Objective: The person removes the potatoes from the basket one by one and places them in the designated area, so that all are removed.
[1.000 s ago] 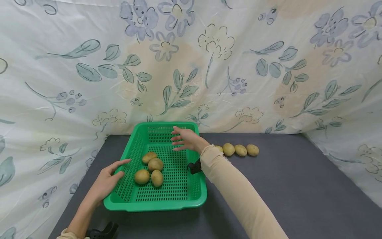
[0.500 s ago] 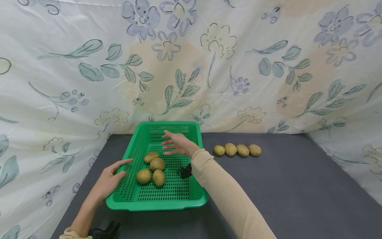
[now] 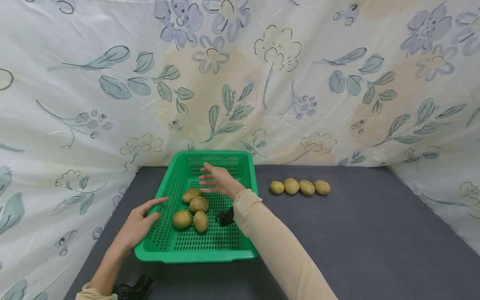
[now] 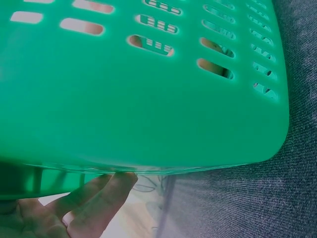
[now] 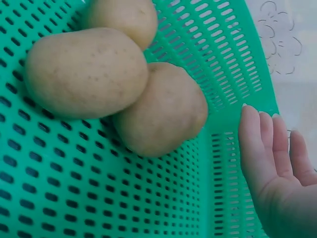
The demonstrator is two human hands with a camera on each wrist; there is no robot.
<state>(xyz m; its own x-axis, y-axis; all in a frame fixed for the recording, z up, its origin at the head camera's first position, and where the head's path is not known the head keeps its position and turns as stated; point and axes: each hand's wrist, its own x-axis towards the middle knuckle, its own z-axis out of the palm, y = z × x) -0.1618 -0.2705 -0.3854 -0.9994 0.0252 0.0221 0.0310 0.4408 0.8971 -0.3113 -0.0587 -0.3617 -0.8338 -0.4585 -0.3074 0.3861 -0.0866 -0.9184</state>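
The green plastic basket (image 3: 195, 256) stands on the dark table, several potatoes (image 3: 198, 204) clustered in its left half. At its left side my left hand (image 3: 136, 225) holds the rim, index finger and thumb reaching over the edge. From the left wrist, two fingers (image 4: 106, 198) show against the basket's outer wall. My right hand (image 3: 221, 182) hovers over the basket's back part with nothing in it, its fingers loosely extended. Up close in the right wrist view, potatoes (image 5: 86, 73) lie on the perforated bottom, apart from the right hand (image 5: 277, 173).
Right of the basket, several more potatoes (image 3: 291, 186) lie in a row on the table (image 3: 360, 233). A floral cloth (image 3: 277, 100) hangs behind and along both sides. Black camera mounts (image 3: 226, 217) sit on the wrists.
My right hand has moved left, from near the basket's right rim to farther over its inside, uncovering the leftmost potato of the row. The left hand keeps its place at the rim.
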